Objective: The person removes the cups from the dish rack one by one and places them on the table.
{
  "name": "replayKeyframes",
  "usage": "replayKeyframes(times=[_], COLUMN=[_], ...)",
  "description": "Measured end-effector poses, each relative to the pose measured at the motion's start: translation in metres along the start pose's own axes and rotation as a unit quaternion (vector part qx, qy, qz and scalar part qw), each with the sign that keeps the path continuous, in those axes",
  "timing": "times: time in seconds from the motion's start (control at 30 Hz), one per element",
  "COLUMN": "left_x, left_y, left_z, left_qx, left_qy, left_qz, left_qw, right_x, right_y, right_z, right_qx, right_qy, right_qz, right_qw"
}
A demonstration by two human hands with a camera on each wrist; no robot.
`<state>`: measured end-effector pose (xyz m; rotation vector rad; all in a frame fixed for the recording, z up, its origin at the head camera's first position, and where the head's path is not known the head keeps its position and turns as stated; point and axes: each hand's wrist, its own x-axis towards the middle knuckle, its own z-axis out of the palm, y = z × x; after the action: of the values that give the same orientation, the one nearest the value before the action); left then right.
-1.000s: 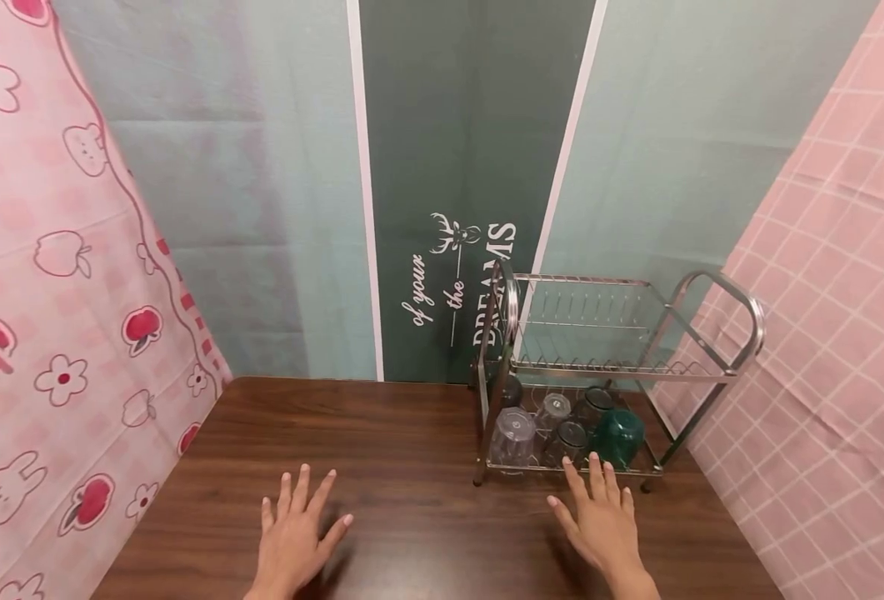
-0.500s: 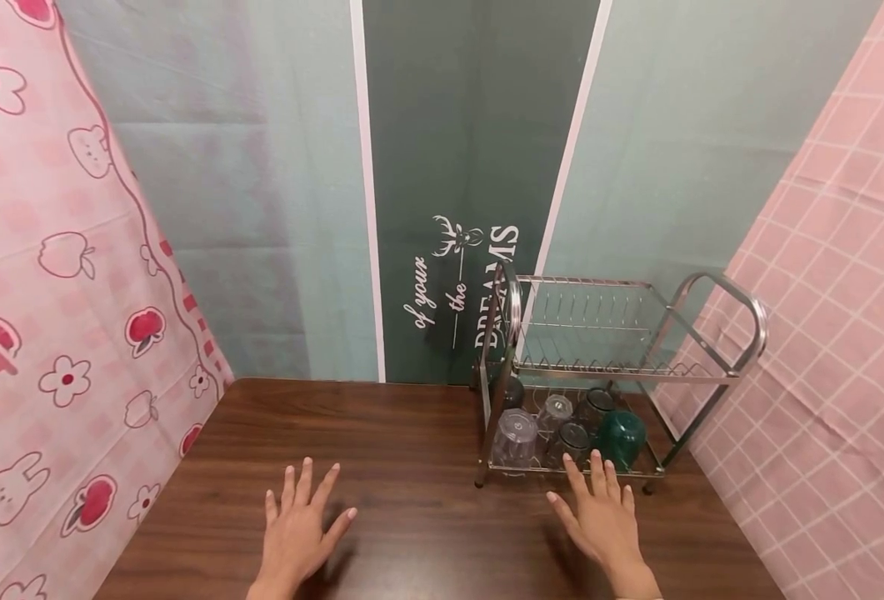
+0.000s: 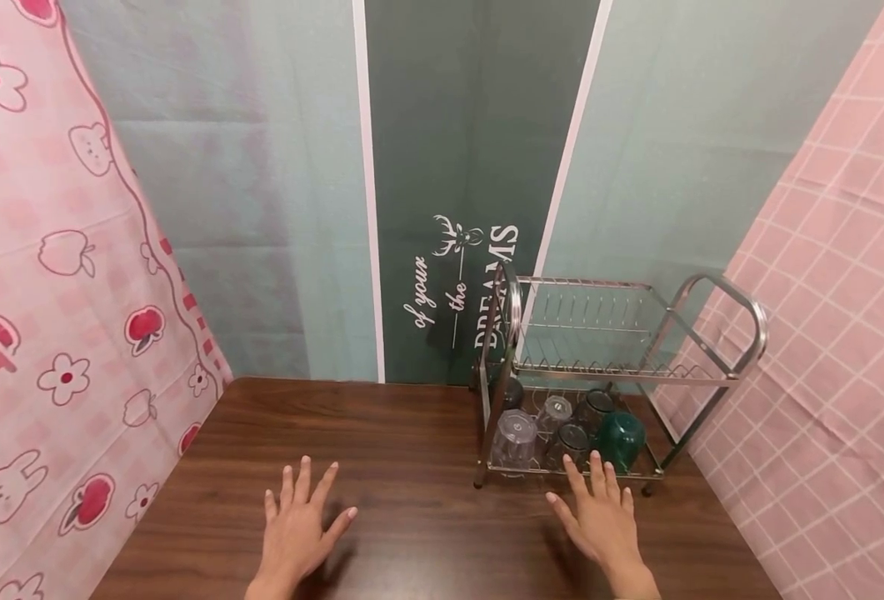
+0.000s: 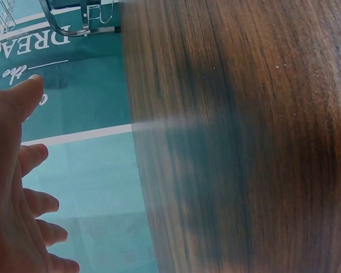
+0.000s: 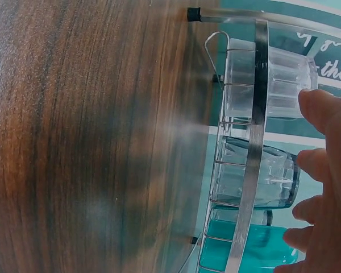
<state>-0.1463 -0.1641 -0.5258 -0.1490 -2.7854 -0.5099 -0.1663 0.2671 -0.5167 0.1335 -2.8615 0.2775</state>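
Observation:
Both hands hover flat over a dark wooden table [image 3: 412, 433] with fingers spread and nothing in them. My left hand [image 3: 299, 525] is at the front centre-left, seen also in the left wrist view as a left hand [image 4: 14, 187]. My right hand [image 3: 599, 512] is just in front of a two-tier steel dish rack [image 3: 606, 358], fingertips close to its lower rail. The lower tier holds upturned glasses: a clear glass [image 3: 515, 435], a dark glass [image 3: 571, 440] and a green glass [image 3: 621, 437]. The right wrist view shows the clear glass [image 5: 270, 82] and a bluish glass [image 5: 261, 170] behind the rail.
The rack's upper tier [image 3: 591, 329] holds nothing. A green banner with white lettering [image 3: 460, 275] hangs behind the table. A pink patterned cloth [image 3: 52, 317] closes the left side and a pink checked cloth [image 3: 824, 350] the right.
Nothing has visibly changed except a slight shift of the head view; both hands stay in place over the table.

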Motion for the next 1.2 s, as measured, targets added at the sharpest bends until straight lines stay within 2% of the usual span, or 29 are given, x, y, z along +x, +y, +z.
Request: replayKeyframes(times=[0.1, 0.23, 0.3, 0.37, 0.5, 0.63, 0.77, 0.83, 0.97, 1.2], left_x=[0.0, 0.002, 0.003, 0.003, 0.002, 0.0, -0.003, -0.003, 0.0, 0.006], left_y=[0.0, 0.0, 0.0, 0.0, 0.002, 0.005, 0.008, 0.011, 0.017, 0.033], left_z=[0.001, 0.002, 0.002, 0.002, 0.0, -0.003, -0.005, -0.006, -0.007, -0.006], left_qx=[-0.001, 0.015, 0.026, 0.029, 0.029, 0.017, -0.003, -0.01, -0.017, -0.036], left_qy=[0.019, 0.082, 0.106, 0.111, 0.086, 0.036, -0.025, -0.044, -0.06, -0.07], left_qz=[0.008, 0.043, 0.057, 0.06, 0.044, 0.026, 0.012, 0.007, -0.002, 0.0], left_qw=[0.9998, 0.9955, 0.9924, 0.9916, 0.9949, 0.9989, 0.9996, 0.999, 0.998, 0.9969], right_x=[0.0, 0.003, 0.003, 0.004, 0.002, 0.001, 0.001, 0.002, 0.006, 0.014], right_y=[0.001, 0.001, 0.0, 0.0, 0.0, -0.003, -0.01, -0.013, -0.019, -0.024], right_z=[0.0, 0.001, 0.0, 0.0, -0.001, -0.003, -0.01, -0.015, -0.025, -0.028], right_qx=[0.008, 0.013, 0.008, 0.003, 0.0, 0.011, 0.038, 0.051, 0.066, 0.09], right_qy=[0.034, 0.1, 0.119, 0.125, 0.121, 0.096, 0.022, -0.017, -0.063, -0.085], right_qz=[-0.033, -0.098, -0.116, -0.121, -0.119, -0.108, -0.074, -0.055, -0.036, -0.027], right_qw=[0.999, 0.99, 0.986, 0.985, 0.986, 0.989, 0.996, 0.997, 0.995, 0.992])
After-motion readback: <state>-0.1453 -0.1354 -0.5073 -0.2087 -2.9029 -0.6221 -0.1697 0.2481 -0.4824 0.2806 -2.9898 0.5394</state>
